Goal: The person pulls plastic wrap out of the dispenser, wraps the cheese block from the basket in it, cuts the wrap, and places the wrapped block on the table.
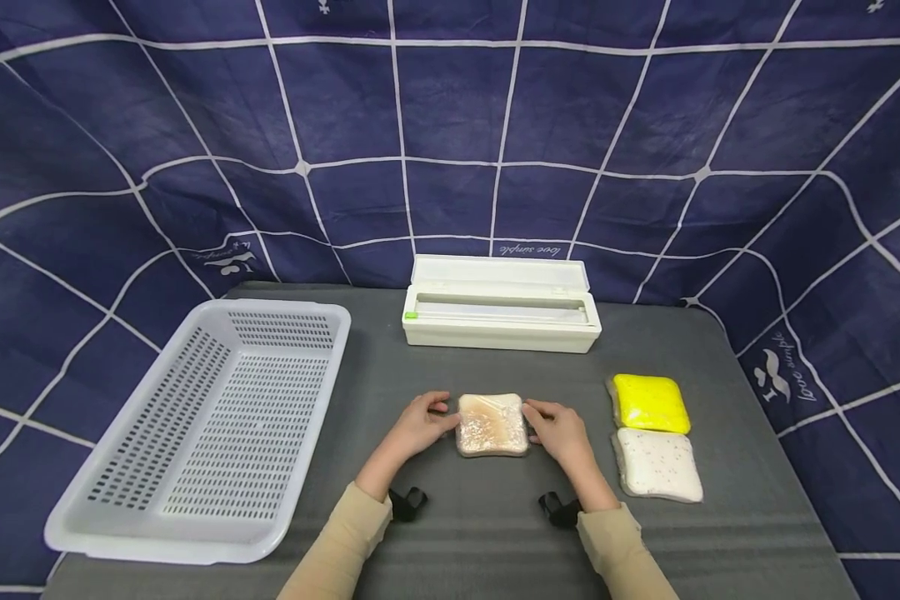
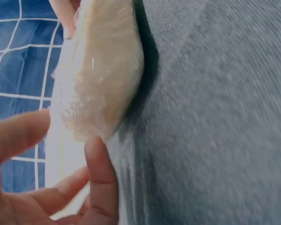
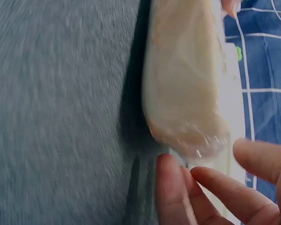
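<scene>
A bread slice wrapped in clear film (image 1: 492, 425) is in the middle of the grey table, between the two hands. My left hand (image 1: 420, 425) is at its left end, fingers spread and loosely bent. In the left wrist view one fingertip (image 2: 99, 152) meets the lower end of the wrapped bread (image 2: 100, 61), while another finger stands apart from it. On the opposite side is my right hand (image 1: 560, 429). Its relaxed fingers (image 3: 171, 183) are close to the film-covered end of the bread (image 3: 182, 79) in the right wrist view, without gripping it.
A white cling-film dispenser (image 1: 502, 335) stands behind the bread, lid raised. At left is a large perforated plastic basket (image 1: 337, 333). Two bread-shaped pieces, one yellow (image 1: 651, 403) and one speckled white (image 1: 658, 464), lie at right. A blue checked cloth (image 1: 450, 108) hangs around the table.
</scene>
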`<state>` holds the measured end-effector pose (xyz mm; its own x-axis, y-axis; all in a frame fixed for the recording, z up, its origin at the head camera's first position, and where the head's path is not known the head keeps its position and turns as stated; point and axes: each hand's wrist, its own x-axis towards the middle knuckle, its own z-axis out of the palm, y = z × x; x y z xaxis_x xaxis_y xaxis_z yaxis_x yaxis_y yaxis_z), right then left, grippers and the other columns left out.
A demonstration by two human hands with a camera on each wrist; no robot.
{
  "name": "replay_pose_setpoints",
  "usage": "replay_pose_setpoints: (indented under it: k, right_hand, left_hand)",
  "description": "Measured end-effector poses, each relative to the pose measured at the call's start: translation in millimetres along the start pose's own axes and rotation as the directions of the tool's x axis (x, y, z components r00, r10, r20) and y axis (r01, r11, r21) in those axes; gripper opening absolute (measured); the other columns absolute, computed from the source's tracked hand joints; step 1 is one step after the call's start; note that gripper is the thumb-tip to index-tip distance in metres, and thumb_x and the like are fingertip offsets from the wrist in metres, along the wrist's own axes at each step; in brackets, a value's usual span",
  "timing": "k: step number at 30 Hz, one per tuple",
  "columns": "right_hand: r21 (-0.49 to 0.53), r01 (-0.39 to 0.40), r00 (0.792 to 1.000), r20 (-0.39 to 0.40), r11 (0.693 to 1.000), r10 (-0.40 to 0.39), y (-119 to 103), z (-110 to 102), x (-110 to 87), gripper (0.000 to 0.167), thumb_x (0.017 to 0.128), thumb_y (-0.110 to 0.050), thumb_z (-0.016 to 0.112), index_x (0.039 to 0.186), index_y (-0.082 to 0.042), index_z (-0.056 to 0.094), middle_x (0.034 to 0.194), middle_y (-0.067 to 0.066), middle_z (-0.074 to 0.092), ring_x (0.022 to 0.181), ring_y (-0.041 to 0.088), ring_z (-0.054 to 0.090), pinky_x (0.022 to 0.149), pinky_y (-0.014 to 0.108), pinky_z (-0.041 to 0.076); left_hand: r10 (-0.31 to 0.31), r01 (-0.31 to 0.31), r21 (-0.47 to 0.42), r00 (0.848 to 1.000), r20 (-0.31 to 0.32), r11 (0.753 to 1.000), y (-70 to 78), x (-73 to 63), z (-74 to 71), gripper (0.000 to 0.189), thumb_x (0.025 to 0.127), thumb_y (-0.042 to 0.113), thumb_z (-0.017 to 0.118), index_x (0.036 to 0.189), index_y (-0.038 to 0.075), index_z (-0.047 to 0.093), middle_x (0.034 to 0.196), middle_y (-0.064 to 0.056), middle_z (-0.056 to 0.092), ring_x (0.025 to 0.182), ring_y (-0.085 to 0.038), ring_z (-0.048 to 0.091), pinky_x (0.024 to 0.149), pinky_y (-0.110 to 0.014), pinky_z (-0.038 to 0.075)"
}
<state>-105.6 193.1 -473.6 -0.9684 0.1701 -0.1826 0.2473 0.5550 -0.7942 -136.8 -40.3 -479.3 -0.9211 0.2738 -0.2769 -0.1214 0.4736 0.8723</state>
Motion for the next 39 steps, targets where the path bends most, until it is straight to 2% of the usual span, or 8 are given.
replay_pose_setpoints:
  k: [4, 10, 16, 21, 26, 32, 36, 39]
  right_hand:
    - [-0.031, 0.025, 0.999, 0.031, 0.999, -0.025, 2.0, 7.0, 3.0, 0.041, 0.097, -0.028, 0.062, 0.129, -0.002, 0.064, 0.121, 0.024, 0.065, 0.075, 0.019, 0.068, 0.067, 0.033, 0.055]
    - [-0.081, 0.066, 0.998, 0.013, 0.995, -0.065, -2.6, 10.2, 3.5, 0.041, 0.094, -0.026, 0.066, 0.125, 0.001, 0.065, 0.109, 0.017, 0.069, 0.077, 0.02, 0.065, 0.066, 0.033, 0.052]
    - [0.011, 0.029, 0.999, 0.014, 1.0, -0.029, -7.8, 6.0, 2.9, 0.043, 0.092, -0.024, 0.069, 0.129, -0.002, 0.063, 0.116, 0.018, 0.068, 0.067, 0.013, 0.066, 0.058, 0.027, 0.052]
    - [0.137, 0.039, 0.999, -0.027, 0.99, -0.035, -10.0, 1.2, 1.2, 0.041, 0.094, -0.027, 0.068, 0.128, -0.004, 0.062, 0.122, 0.02, 0.065, 0.09, 0.026, 0.073, 0.072, 0.029, 0.059]
    - [0.313, 0.087, 0.994, -0.095, 0.946, -0.06, -7.4, -1.0, -3.3, 0.037, 0.096, -0.031, 0.065, 0.115, 0.001, 0.064, 0.12, 0.023, 0.064, 0.106, 0.03, 0.069, 0.081, 0.03, 0.059]
    - [0.506, 0.136, 0.985, -0.158, 0.852, -0.064, 1.1, 2.4, -9.3, 0.036, 0.092, -0.033, 0.07, 0.096, 0.003, 0.065, 0.114, 0.017, 0.07, 0.096, 0.002, 0.069, 0.078, 0.02, 0.057]
    - [0.451, 0.077, 0.987, -0.162, 0.889, -0.004, 5.8, 4.5, -12.4, 0.032, 0.09, -0.031, 0.073, 0.092, 0.001, 0.065, 0.112, 0.015, 0.07, 0.081, -0.005, 0.064, 0.073, 0.014, 0.055]
    - [0.386, 0.033, 0.99, -0.139, 0.922, 0.023, 9.4, 5.6, -15.3, 0.028, 0.091, -0.026, 0.072, 0.09, 0.0, 0.064, 0.114, 0.015, 0.069, 0.086, 0.001, 0.065, 0.074, 0.014, 0.052]
  left_hand:
    - [-0.051, 0.053, -0.067, 0.998, 0.03, 0.996, 1.2, 2.9, 5.0, 0.055, 0.095, 0.02, 0.066, 0.141, -0.004, 0.047, 0.114, -0.02, 0.058, 0.079, -0.019, 0.067, 0.071, -0.031, 0.059]
    - [-0.077, 0.077, -0.099, 0.997, 0.0, 0.992, 3.8, 3.8, 12.9, 0.052, 0.095, 0.016, 0.066, 0.14, -0.003, 0.049, 0.105, -0.017, 0.06, 0.069, -0.013, 0.065, 0.066, -0.03, 0.059]
    - [-0.041, 0.039, -0.15, 0.999, -0.01, 0.988, 10.1, 0.8, 8.4, 0.044, 0.099, 0.018, 0.06, 0.138, 0.0, 0.05, 0.103, -0.017, 0.062, 0.077, -0.016, 0.066, 0.066, -0.032, 0.06]
    - [0.011, -0.023, -0.188, 0.998, -0.062, 0.982, 19.1, -1.3, 3.8, 0.033, 0.103, 0.022, 0.054, 0.131, 0.006, 0.056, 0.105, -0.017, 0.064, 0.085, -0.022, 0.069, 0.071, -0.035, 0.06]
    - [0.053, -0.075, -0.2, 0.992, -0.115, 0.977, 23.5, -4.3, 5.7, 0.025, 0.103, 0.023, 0.054, 0.118, 0.004, 0.06, 0.107, -0.018, 0.065, 0.095, -0.028, 0.07, 0.078, -0.035, 0.06]
    - [0.108, -0.134, -0.126, 0.975, -0.193, 0.983, 20.0, -7.6, 10.9, 0.024, 0.098, 0.026, 0.063, 0.096, 0.002, 0.061, 0.094, -0.014, 0.071, 0.084, -0.02, 0.07, 0.071, -0.03, 0.056]
    - [0.115, -0.121, -0.022, 0.977, -0.18, 0.992, 13.9, -10.8, 14.3, 0.025, 0.094, 0.03, 0.067, 0.085, 0.007, 0.061, 0.08, -0.006, 0.069, 0.066, -0.009, 0.057, 0.061, -0.025, 0.045]
    - [0.135, -0.136, 0.005, 0.978, -0.157, 0.991, 9.2, -14.3, 14.9, 0.023, 0.092, 0.026, 0.07, 0.083, 0.007, 0.06, 0.079, -0.005, 0.065, 0.065, -0.008, 0.052, 0.059, -0.024, 0.044]
